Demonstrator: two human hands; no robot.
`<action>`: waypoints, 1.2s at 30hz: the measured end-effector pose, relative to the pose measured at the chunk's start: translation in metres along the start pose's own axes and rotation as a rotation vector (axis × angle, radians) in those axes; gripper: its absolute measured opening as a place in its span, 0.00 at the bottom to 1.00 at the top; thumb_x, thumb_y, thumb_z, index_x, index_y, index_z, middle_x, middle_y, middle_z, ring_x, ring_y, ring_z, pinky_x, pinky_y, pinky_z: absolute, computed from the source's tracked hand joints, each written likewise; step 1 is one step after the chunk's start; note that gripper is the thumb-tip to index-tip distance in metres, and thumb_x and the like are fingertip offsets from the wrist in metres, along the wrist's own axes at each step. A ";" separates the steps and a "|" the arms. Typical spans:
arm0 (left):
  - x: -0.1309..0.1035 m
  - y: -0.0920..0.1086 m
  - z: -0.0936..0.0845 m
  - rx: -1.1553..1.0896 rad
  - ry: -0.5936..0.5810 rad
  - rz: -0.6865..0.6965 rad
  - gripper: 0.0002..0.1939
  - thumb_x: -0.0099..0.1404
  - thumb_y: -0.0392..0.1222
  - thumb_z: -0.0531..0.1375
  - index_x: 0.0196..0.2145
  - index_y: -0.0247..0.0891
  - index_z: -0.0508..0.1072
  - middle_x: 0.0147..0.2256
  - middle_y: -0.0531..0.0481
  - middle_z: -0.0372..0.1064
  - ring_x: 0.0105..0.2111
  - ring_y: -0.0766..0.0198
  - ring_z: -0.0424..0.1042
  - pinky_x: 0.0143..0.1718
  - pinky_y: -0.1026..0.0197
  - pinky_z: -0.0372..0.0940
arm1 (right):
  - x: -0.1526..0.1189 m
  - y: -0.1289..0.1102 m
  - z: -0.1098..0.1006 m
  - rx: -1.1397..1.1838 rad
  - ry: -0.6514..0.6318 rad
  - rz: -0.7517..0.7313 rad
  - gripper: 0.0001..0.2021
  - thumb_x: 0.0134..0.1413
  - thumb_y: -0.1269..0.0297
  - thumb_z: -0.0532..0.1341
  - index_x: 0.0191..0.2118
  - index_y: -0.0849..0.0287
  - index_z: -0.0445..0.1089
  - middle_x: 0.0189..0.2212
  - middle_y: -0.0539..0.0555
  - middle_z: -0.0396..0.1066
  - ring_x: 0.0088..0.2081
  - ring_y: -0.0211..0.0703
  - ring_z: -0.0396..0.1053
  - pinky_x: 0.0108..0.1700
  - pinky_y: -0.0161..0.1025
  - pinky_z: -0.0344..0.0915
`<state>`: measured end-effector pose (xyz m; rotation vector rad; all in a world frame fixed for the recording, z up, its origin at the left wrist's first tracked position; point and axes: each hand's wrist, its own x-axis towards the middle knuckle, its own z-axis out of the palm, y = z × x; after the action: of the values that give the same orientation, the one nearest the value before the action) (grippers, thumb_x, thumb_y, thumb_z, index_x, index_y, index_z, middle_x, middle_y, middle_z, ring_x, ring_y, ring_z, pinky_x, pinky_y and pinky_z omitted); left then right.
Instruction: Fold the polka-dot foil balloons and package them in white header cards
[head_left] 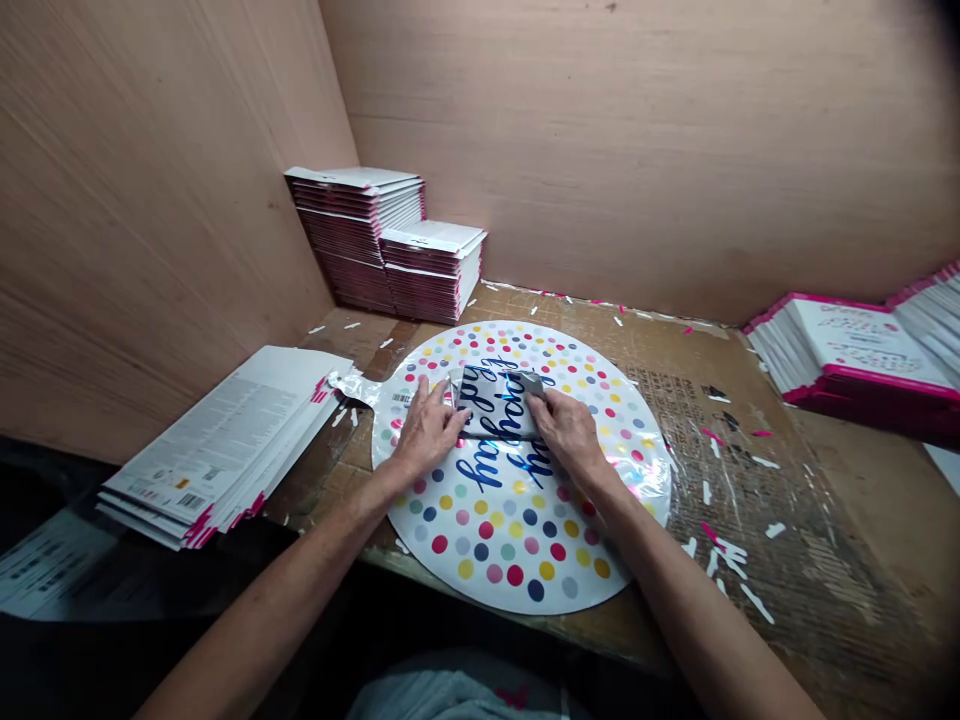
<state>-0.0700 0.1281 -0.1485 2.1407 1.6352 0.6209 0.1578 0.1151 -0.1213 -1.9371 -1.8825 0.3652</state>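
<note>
A large round foil balloon (517, 560), white with coloured dots and dark blue lettering, lies flat in front of me, its tail pointing left. On its upper middle rests a smaller folded foil piece (499, 408) with similar blue lettering and silvery grey ends. My left hand (429, 430) grips the left end of this folded foil, its thumb resting on top. At the opposite end, my right hand (566, 430) pinches the silvery upper corner between thumb and fingers. The undersides of both grips are hidden.
Tall stacks of white and pink card sleeves (431, 270) stand against the back left corner. A fanned pile of printed sleeves (225, 450) lies at left. More pink-edged sleeves (862, 345) are at right. Paper scraps (727, 550) litter the cardboard-covered table (817, 500). Wooden panels (637, 140) enclose the back and left.
</note>
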 end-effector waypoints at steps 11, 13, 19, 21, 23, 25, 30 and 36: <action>-0.009 0.001 0.030 0.130 0.387 -0.003 0.06 0.65 0.40 0.60 0.35 0.38 0.65 0.53 0.35 0.64 0.59 0.47 0.63 0.60 0.43 0.60 | 0.063 -0.052 0.017 -0.476 -0.138 -0.020 0.16 0.66 0.64 0.52 0.43 0.67 0.76 0.42 0.71 0.74 0.45 0.58 0.72 0.44 0.47 0.63; -0.009 0.001 0.032 0.151 0.388 0.001 0.06 0.66 0.40 0.60 0.35 0.38 0.65 0.54 0.35 0.64 0.59 0.47 0.63 0.61 0.43 0.59 | 0.069 -0.060 0.016 -0.480 -0.109 -0.179 0.17 0.65 0.61 0.55 0.49 0.67 0.73 0.49 0.72 0.70 0.50 0.60 0.68 0.48 0.48 0.61; -0.011 0.001 0.018 0.067 0.294 -0.006 0.08 0.64 0.42 0.62 0.37 0.36 0.68 0.55 0.34 0.65 0.60 0.47 0.61 0.62 0.44 0.58 | 0.078 -0.057 0.004 -0.381 -0.298 -0.427 0.12 0.62 0.57 0.61 0.43 0.61 0.72 0.45 0.62 0.71 0.43 0.48 0.69 0.41 0.38 0.60; -0.011 0.004 0.008 -0.060 0.262 -0.028 0.16 0.63 0.47 0.63 0.44 0.36 0.68 0.56 0.35 0.65 0.61 0.48 0.61 0.62 0.44 0.58 | 0.066 -0.046 -0.002 -0.330 -0.287 -0.428 0.11 0.64 0.57 0.58 0.43 0.59 0.70 0.40 0.57 0.73 0.39 0.45 0.69 0.37 0.36 0.58; -0.011 0.010 0.000 -0.250 0.240 -0.080 0.25 0.63 0.52 0.63 0.52 0.36 0.66 0.57 0.35 0.66 0.60 0.49 0.63 0.60 0.46 0.61 | 0.046 -0.035 -0.005 -0.195 -0.267 -0.444 0.09 0.65 0.58 0.56 0.43 0.56 0.69 0.36 0.53 0.73 0.36 0.43 0.69 0.35 0.35 0.57; -0.012 0.020 -0.003 -0.489 0.202 -0.124 0.24 0.64 0.52 0.60 0.53 0.35 0.67 0.51 0.37 0.72 0.54 0.52 0.71 0.54 0.51 0.67 | 0.023 -0.027 -0.007 -0.013 -0.234 -0.446 0.08 0.63 0.59 0.57 0.44 0.55 0.67 0.37 0.52 0.73 0.36 0.42 0.69 0.36 0.35 0.58; -0.029 0.048 -0.002 -0.762 0.230 -0.131 0.14 0.62 0.44 0.63 0.44 0.35 0.72 0.32 0.48 0.76 0.32 0.62 0.77 0.36 0.63 0.70 | -0.024 -0.029 -0.003 0.239 -0.288 -0.324 0.17 0.60 0.47 0.55 0.32 0.56 0.66 0.27 0.51 0.69 0.30 0.42 0.66 0.31 0.36 0.57; -0.075 0.000 -0.062 -0.040 0.464 -0.171 0.12 0.67 0.41 0.58 0.47 0.38 0.73 0.43 0.43 0.77 0.42 0.56 0.76 0.46 0.56 0.69 | -0.045 -0.014 -0.004 0.260 -0.328 -0.321 0.24 0.59 0.40 0.52 0.23 0.55 0.57 0.19 0.48 0.62 0.22 0.39 0.59 0.25 0.36 0.53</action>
<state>-0.1217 0.0574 -0.1055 1.8938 1.9907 1.1473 0.1453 0.0695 -0.1157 -1.4428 -2.1786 0.8204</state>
